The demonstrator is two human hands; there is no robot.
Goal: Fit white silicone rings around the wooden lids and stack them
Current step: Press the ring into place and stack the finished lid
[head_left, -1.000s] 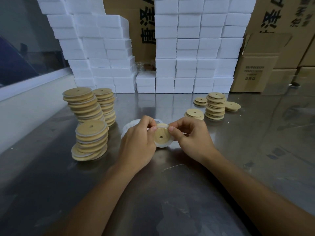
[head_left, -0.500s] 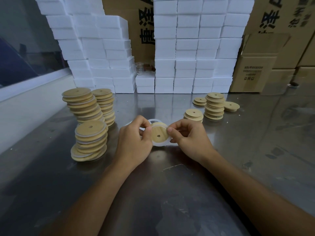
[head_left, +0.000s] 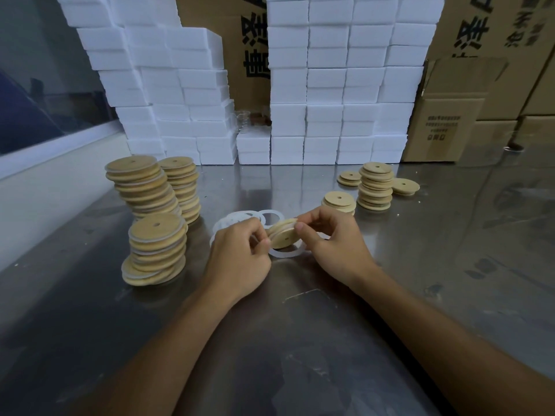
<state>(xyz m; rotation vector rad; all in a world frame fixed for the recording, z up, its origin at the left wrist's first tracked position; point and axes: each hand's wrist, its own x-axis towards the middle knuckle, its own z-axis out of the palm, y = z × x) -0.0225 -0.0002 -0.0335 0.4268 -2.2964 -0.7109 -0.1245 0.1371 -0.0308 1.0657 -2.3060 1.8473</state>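
- at the left of the steel table [head_left: 300, 340], three stacks of ringed lids [head_left: 156, 247] stand close together.
- near the middle, the left hand [head_left: 237, 259] pinches a white silicone ring [head_left: 286, 253] with curled fingers.
- just right of it, the right hand [head_left: 333, 244] grips a tilted wooden lid [head_left: 283, 234], the ring hanging partly off its lower edge.
- behind the hands lie loose rings [head_left: 240, 219].
- far right, bare lids [head_left: 375, 187] sit stacked before white boxes [head_left: 330, 85].
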